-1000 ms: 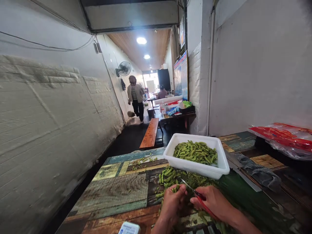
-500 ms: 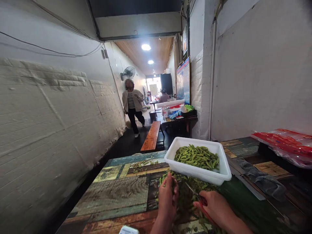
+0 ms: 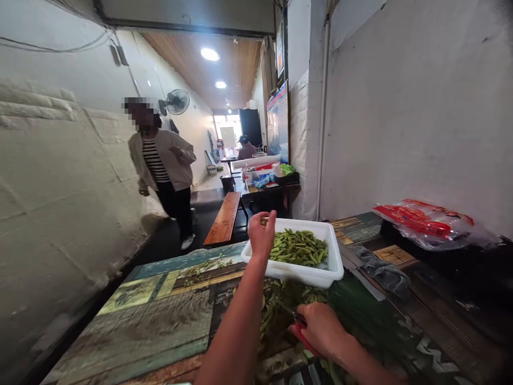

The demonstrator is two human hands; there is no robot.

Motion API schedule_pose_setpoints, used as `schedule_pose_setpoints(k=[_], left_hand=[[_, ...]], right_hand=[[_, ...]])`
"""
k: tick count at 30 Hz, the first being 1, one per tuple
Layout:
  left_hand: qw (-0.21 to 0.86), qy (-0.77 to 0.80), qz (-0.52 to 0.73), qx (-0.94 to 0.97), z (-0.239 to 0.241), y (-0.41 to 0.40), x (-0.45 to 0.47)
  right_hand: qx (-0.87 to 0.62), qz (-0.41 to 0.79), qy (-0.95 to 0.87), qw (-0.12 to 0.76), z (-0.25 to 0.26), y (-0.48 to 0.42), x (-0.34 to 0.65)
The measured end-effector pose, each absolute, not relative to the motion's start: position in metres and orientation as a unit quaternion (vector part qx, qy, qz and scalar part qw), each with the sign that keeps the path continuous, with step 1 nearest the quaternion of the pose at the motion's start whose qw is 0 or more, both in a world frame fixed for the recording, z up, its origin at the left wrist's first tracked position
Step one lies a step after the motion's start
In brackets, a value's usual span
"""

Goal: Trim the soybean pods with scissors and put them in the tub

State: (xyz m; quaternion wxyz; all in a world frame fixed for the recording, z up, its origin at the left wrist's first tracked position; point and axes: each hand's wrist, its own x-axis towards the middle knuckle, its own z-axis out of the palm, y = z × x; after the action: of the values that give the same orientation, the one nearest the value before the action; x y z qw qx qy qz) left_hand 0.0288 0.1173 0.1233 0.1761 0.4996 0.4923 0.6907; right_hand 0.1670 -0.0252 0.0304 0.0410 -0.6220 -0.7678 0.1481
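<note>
Head view, near to far. Right hand grasps red-handled scissors above the near part of the table. Scissors' long axis runs diagonally, tips pointing toward the far left; blades blurred, so can't tell if parted. Loose pods lie below and beside the blades, between the forearms, no common direction readable.

Left hand is farther out, raised at the left end of the white tub, fingers curled; something small and dark shows at the fingertips, can't tell if gripped or released. Key relation: green pods in the tub sit just right of the left hand, which is nearer to them than the right hand. Tub is by the table's far edge, long axis roughly left to right; its pods point every which way.

Grey cloth lies right of tub; red package at the table's far right corner. Beyond the far edge: wooden bench, person in light jacket left of it, wall fan.
</note>
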Motion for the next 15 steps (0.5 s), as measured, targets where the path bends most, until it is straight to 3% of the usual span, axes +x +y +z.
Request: schedule_pose_setpoints(k=[2,7,12,15], left_hand=[[0.194,0.504,0.622,0.568,0.113,0.117,0.033],[0.163,0.549,0.595,0.564,0.091,0.068,0.026],[0.255,0.577,0.357,0.689,0.053,0.006,0.013],[0.219,0.600,0.241,0.730,0.028,-0.024,0.010]], right_hand=[[-0.630,0.145,-0.762,0.036,0.035,-0.024,0.169],[-0.656,0.112,-0.745,0.035,0.041,-0.014,0.183],[-0.668,0.090,-0.738,-0.001,0.038,-0.007,0.190],[-0.661,0.090,-0.745,-0.009,0.038,-0.007,0.189]])
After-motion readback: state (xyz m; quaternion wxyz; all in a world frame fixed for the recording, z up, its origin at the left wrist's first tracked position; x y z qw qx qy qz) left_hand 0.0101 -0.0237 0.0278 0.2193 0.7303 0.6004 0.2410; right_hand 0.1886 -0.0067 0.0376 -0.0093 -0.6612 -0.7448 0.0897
